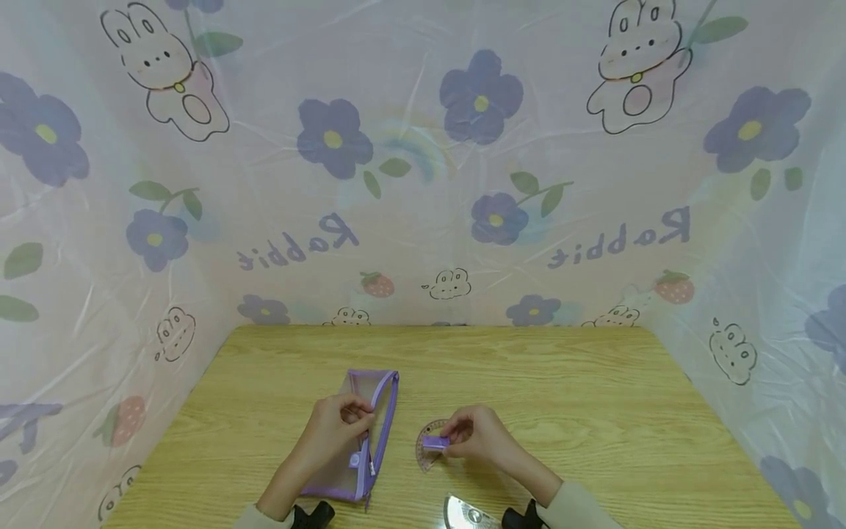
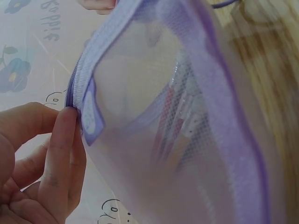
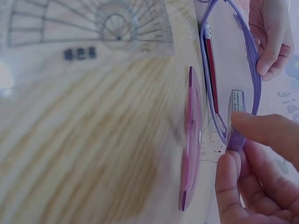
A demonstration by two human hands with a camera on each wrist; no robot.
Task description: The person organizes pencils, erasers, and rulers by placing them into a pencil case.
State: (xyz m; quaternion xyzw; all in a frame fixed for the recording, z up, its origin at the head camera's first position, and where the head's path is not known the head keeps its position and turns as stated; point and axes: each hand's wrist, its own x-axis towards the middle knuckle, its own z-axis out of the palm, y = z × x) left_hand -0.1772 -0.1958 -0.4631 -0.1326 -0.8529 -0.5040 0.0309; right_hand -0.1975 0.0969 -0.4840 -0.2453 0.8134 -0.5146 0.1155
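My left hand (image 1: pixel 337 427) pinches the zipped edge of a purple mesh pencil case (image 1: pixel 330 481), whose mouth gapes toward the right. Through the mesh in the left wrist view, several pencils (image 2: pixel 170 116) show inside. To the right of the case, my right hand (image 1: pixel 485 437) holds a small purple eraser (image 1: pixel 434 442) between thumb and fingers. A label with green print is visible on the eraser in the right wrist view, where it appears in front of the case's mouth. In the head view, a pink protractor (image 1: pixel 424 457) lies on the table behind the eraser.
A clear protractor (image 1: pixel 463 514) lies at the table's near edge, partly cut off by the frame. The wood-patterned table (image 1: pixel 562 382) is enclosed by a printed curtain (image 1: pixel 410 220) at the back and sides.
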